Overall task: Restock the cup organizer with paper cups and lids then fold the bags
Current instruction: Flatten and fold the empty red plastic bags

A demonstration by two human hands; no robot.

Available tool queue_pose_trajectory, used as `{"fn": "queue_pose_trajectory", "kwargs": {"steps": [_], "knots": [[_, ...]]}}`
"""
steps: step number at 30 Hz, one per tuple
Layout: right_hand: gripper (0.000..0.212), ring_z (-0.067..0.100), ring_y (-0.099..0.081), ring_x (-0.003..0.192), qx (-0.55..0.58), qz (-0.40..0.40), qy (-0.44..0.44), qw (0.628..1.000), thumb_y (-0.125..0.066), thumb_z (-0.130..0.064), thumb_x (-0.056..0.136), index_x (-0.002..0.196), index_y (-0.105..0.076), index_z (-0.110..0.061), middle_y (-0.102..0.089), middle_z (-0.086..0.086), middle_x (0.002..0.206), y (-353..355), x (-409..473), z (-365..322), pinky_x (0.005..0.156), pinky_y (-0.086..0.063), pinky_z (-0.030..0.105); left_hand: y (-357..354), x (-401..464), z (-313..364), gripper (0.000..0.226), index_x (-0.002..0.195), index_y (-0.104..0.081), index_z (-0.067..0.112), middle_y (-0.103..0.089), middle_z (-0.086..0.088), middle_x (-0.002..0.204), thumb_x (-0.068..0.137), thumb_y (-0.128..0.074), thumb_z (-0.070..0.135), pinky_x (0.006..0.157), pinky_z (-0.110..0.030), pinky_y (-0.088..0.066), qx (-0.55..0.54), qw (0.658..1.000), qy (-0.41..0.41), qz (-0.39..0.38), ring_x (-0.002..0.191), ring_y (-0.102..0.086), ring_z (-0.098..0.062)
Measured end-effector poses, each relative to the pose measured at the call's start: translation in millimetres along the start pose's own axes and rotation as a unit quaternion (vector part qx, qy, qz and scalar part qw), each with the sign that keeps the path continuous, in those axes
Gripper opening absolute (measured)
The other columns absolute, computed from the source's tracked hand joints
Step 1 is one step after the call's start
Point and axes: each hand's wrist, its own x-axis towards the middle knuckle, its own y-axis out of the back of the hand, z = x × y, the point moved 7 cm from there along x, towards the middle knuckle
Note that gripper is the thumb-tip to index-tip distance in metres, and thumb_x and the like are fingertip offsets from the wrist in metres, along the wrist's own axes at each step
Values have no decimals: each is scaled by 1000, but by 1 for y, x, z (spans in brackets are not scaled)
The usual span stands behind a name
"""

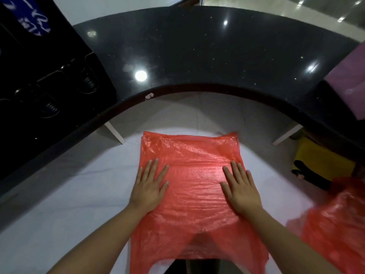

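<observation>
A red plastic bag (194,186) lies spread flat on the white counter (75,204), its handles hanging over the near edge. My left hand (151,186) presses flat on the bag's left side with straight fingers. On the bag's right side my right hand (242,187) lies flat in the same way. A second red plastic bag (335,224) lies crumpled at the right edge. The black cup organizer (47,84) stands at the far left on the dark raised counter; its slots look dark and I cannot tell what they hold.
A dark curved raised counter (197,52) arcs behind the white surface. A purple object (349,80) sits on it at the right. Below, at the right, lies something yellow with black parts (320,165). White supports (114,133) hold the raised counter.
</observation>
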Motion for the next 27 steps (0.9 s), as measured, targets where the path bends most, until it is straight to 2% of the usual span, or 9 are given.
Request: {"fn": "queue_pose_trajectory", "kwargs": {"steps": [3, 8, 12, 15, 17, 21, 24, 27], "knots": [[69, 17, 25, 151, 13, -8, -1, 1000, -1, -61, 98, 161, 0, -30, 16, 0, 167, 9, -2, -6, 122, 17, 39, 7, -4, 8, 62, 160, -3, 37, 8, -5, 169, 102, -5, 60, 124, -48, 5, 2, 1000, 17, -27, 154, 18, -22], [63, 16, 36, 147, 43, -41, 93, 994, -6, -56, 104, 156, 20, -31, 36, -3, 160, 11, -56, -83, 122, 16, 42, 15, -61, 67, 62, 161, -6, 34, 10, -5, 168, 103, -10, 56, 123, -54, 4, -24, 999, 2, -35, 153, 21, -23], [63, 16, 26, 151, 47, -57, 110, 991, -10, -56, 105, 160, 8, -30, 24, -4, 165, -24, -99, -96, 122, 12, 43, -10, -110, 78, 59, 161, -8, 37, 1, -6, 170, 104, -13, 55, 122, -54, -1, -13, 998, 16, -52, 155, 11, -26], [62, 15, 26, 151, 22, -54, 101, 993, -8, -60, 104, 158, 11, -36, 24, -8, 165, -30, -110, -74, 124, 9, 44, -18, -126, 62, 59, 160, 0, 42, 6, 0, 170, 105, -14, 58, 121, -55, -4, -15, 998, 35, -44, 155, 11, -25], [62, 14, 27, 150, 7, -51, 117, 992, -8, -62, 104, 158, 11, -40, 23, -8, 165, -27, -110, -66, 124, 8, 45, -19, -127, 55, 60, 159, 2, 42, 7, 2, 170, 105, -17, 59, 122, -55, -4, -8, 999, 25, -36, 155, 11, -24], [63, 16, 21, 153, -1, -35, 129, 991, -6, -64, 102, 160, -2, -38, 10, -4, 168, -21, -78, -52, 124, 7, 47, -17, -96, 54, 61, 160, -5, 41, 5, 1, 170, 103, -19, 59, 124, -55, -2, -11, 999, 22, -29, 155, 13, -24], [64, 17, 23, 152, 4, -36, 113, 993, -11, -61, 103, 160, 0, -37, 14, -2, 168, -11, -45, -52, 123, 14, 43, -9, -66, 54, 62, 160, -5, 41, 5, -1, 170, 102, -15, 60, 124, -55, 1, -4, 999, 28, -32, 155, 13, -25], [64, 17, 28, 150, 24, -49, 102, 993, -12, -60, 104, 159, 9, -35, 26, -4, 164, -5, -44, -69, 123, 16, 42, -2, -63, 56, 63, 160, -3, 39, 5, -3, 170, 102, -14, 60, 124, -53, 7, -8, 998, 31, -50, 155, 14, -25]]}}
